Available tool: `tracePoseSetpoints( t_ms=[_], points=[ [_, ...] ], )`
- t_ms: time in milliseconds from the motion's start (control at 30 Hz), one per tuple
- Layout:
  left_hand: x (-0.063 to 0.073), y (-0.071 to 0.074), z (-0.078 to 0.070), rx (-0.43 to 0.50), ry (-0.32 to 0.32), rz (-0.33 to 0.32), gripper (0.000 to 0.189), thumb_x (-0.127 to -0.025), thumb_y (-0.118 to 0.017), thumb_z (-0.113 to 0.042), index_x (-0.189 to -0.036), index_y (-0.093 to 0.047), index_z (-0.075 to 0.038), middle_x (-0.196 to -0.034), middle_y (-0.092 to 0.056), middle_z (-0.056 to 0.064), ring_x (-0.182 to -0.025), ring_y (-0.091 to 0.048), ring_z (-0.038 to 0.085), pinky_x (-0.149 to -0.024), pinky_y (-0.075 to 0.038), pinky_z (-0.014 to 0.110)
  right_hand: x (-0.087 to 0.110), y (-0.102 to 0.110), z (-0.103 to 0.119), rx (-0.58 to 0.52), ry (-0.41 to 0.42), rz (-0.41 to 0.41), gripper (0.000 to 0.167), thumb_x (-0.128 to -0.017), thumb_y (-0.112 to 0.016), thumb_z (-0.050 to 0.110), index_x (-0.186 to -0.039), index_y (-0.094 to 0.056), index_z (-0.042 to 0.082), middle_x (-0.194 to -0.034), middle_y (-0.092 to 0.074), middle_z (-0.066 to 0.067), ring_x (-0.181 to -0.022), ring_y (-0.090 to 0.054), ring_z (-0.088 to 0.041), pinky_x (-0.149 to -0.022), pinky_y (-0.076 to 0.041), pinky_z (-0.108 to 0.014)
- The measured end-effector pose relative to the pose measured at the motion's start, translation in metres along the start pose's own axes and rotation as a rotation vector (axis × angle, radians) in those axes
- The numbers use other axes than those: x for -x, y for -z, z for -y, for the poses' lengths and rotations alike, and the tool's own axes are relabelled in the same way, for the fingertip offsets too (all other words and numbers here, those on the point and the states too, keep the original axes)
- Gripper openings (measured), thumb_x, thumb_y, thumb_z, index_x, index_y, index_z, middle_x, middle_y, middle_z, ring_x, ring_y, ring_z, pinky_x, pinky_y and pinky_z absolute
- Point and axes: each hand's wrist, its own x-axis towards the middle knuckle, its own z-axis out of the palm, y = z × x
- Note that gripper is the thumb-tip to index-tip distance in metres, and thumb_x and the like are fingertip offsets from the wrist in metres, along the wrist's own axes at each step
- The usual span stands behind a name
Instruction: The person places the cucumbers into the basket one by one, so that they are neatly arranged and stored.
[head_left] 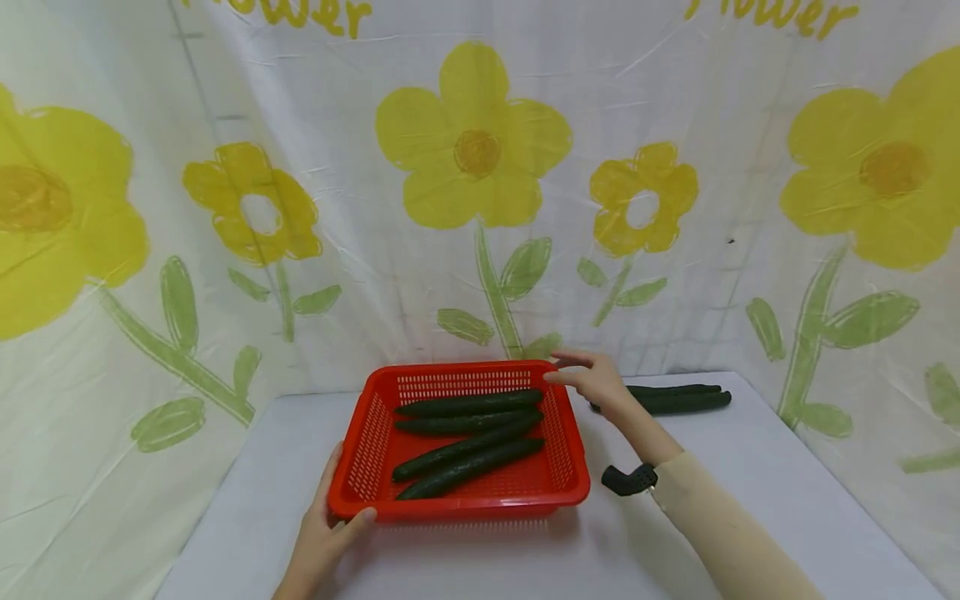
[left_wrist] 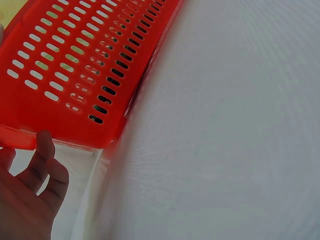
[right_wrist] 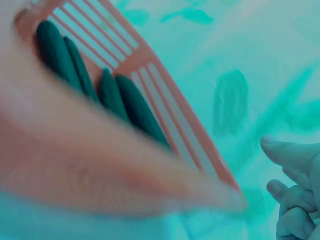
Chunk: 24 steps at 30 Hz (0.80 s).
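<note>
A red plastic basket (head_left: 456, 503) with slotted walls stands on the white table. Several dark green cucumbers (head_left: 471, 467) lie side by side in it. My left hand (head_left: 322, 533) grips the basket's near left corner, thumb along the front and fingers on the left side. In the left wrist view, its curled fingertips (left_wrist: 45, 142) reach under the rim. At the far right corner is my right hand (head_left: 592, 379), its thumb and fingers spread about the rim. The right wrist view shows the thumb close to the rim and the other fingers (right_wrist: 295, 155) apart from it.
Two more cucumbers (head_left: 678, 400) lie on the table (head_left: 750, 492) right of the basket, partly behind my right wrist. A white curtain (head_left: 352, 275) with yellow flowers hangs behind the table. A black curved piece (head_left: 628, 480) sits at my right cuff.
</note>
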Motion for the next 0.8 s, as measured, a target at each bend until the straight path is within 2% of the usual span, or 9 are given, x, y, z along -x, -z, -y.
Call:
tracePoseSetpoints(
  t_ms=[200, 367, 533, 633, 800],
  points=[
    [-0.002, -0.002, 0.002, 0.001, -0.013, 0.008, 0.102, -0.094, -0.077, -0.014, -0.172, -0.013, -0.03, -0.174, -0.025, 0.013, -0.13, -0.052, -0.003, -0.097, -0.048, 0.017, 0.009, 0.046, -0.032, 0.034, -0.066, -0.096, 0.066, -0.093, -0.083, 0.037, -0.15, -0.062, 0.011, -0.143, -0.065, -0.017, -0.133, -0.055, -0.035, -0.1, -0.048, -0.046],
    [0.003, -0.001, 0.001, -0.014, 0.007, 0.01, 0.103, -0.094, -0.078, -0.014, -0.172, -0.013, -0.031, -0.174, -0.026, 0.013, -0.127, -0.052, -0.006, -0.096, -0.05, 0.018, 0.017, 0.074, -0.068, 0.127, -0.105, -0.184, 0.068, -0.093, -0.083, 0.039, -0.15, -0.061, 0.009, -0.145, -0.064, -0.02, -0.141, -0.049, -0.04, -0.111, -0.044, -0.055],
    [0.004, 0.0, 0.0, -0.013, 0.027, 0.023, 0.101, -0.096, -0.077, -0.018, -0.172, -0.012, -0.031, -0.174, -0.026, 0.011, -0.128, -0.051, -0.005, -0.096, -0.05, 0.019, 0.026, 0.096, -0.1, 0.243, -0.137, -0.273, 0.065, -0.094, -0.083, 0.035, -0.147, -0.063, 0.004, -0.141, -0.066, -0.023, -0.141, -0.047, -0.043, -0.113, -0.04, -0.057],
    [0.003, 0.0, 0.0, 0.0, 0.03, 0.019, 0.101, -0.096, -0.077, -0.017, -0.172, -0.012, -0.031, -0.174, -0.025, 0.011, -0.127, -0.052, -0.004, -0.095, -0.05, 0.018, 0.029, 0.105, -0.112, 0.315, -0.125, -0.295, 0.059, -0.093, -0.084, 0.033, -0.14, -0.067, 0.001, -0.135, -0.069, -0.023, -0.136, -0.051, -0.045, -0.11, -0.041, -0.058],
    [0.0, 0.001, 0.002, -0.003, 0.005, 0.009, 0.102, -0.095, -0.077, -0.015, -0.171, -0.012, -0.037, -0.175, -0.024, 0.01, -0.128, -0.051, -0.007, -0.096, -0.048, 0.016, 0.026, 0.115, -0.124, 0.422, -0.051, -0.304, 0.047, -0.091, -0.085, 0.031, -0.124, -0.076, -0.001, -0.13, -0.071, -0.025, -0.132, -0.053, -0.05, -0.107, -0.044, -0.059]
  ],
)
